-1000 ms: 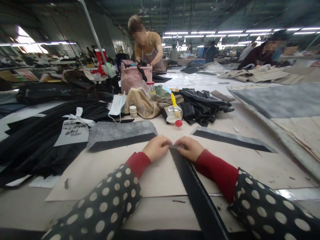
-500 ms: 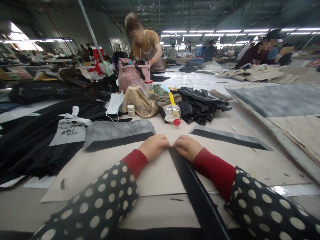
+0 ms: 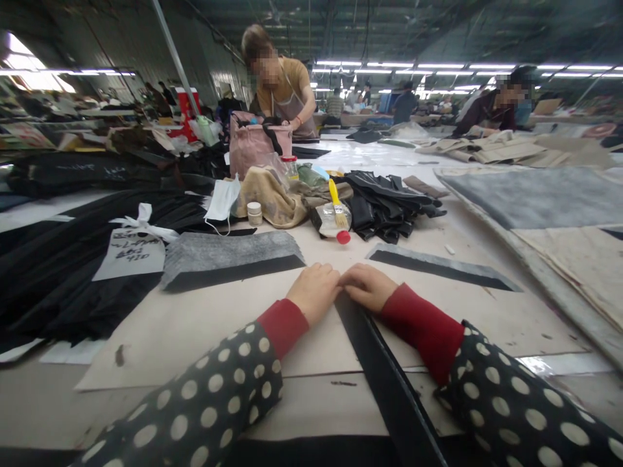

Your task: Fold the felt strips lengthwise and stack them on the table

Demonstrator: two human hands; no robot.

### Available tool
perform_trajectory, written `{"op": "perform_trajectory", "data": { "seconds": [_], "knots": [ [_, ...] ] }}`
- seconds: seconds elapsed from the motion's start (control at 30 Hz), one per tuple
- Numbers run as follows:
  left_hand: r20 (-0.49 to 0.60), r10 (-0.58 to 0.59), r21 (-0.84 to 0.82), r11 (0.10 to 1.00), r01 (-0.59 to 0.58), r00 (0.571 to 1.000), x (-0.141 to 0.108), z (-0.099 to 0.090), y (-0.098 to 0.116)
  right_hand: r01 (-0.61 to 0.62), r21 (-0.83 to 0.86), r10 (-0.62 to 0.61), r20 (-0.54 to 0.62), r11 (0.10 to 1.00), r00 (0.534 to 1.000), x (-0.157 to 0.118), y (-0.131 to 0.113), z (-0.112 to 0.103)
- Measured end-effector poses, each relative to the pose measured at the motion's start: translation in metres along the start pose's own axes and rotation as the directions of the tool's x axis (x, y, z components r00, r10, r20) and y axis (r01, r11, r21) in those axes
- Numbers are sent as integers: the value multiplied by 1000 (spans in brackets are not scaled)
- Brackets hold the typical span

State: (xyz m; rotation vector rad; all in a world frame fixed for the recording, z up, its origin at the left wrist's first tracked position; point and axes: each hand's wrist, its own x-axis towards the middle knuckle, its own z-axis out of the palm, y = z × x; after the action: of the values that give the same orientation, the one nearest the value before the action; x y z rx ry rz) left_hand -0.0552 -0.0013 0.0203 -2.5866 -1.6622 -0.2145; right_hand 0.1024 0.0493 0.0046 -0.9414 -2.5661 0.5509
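A long black strip (image 3: 384, 370) runs from the front edge up to my two hands, a pale line along its right side. My left hand (image 3: 315, 290) has its fingers bent together at the strip's far end. Touching it from the right, my right hand (image 3: 368, 287) is closed over the same end, and its fingers cover the tip. Left of my hands lies a stack of grey-backed pieces with a black edge (image 3: 238, 256). A narrower grey and black piece (image 3: 440, 266) rests to the right.
Black fabric bundles with a handwritten tag (image 3: 130, 253) lie left. Beyond my hands are a face mask (image 3: 222, 200), a small jar (image 3: 254, 214), a yellow brush (image 3: 335, 198) and black scraps (image 3: 384, 201). A person (image 3: 287, 91) stands behind a pink bag (image 3: 256, 152).
My left hand has moved right and now meets my right hand. The right hand remains at the strip's far end, and the view has shifted slightly.
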Motion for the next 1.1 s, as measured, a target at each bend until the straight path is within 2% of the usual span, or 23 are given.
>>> {"op": "perform_trajectory", "data": {
  "seconds": [0.17,0.5,0.63,0.93,1.1],
  "knots": [
    [-22,-19,-17,1000,18,1000,-4,2,0,-174,83,177,-42,981,983,-8,8,-14],
    [-5,-13,-174,985,12,1000,0,9,-1,-173,86,173,11,981,985,-8,2,-12],
    [-20,16,-142,990,-19,1000,-1,8,0,-139,54,138,20,989,990,-9,4,-13],
    [4,79,-23,997,-79,997,-3,7,2,74,-180,-65,56,981,996,-9,0,-15],
    [27,148,30,988,-149,989,-5,2,4,102,-380,-48,149,919,988,-9,-10,-15]
  ]
}}
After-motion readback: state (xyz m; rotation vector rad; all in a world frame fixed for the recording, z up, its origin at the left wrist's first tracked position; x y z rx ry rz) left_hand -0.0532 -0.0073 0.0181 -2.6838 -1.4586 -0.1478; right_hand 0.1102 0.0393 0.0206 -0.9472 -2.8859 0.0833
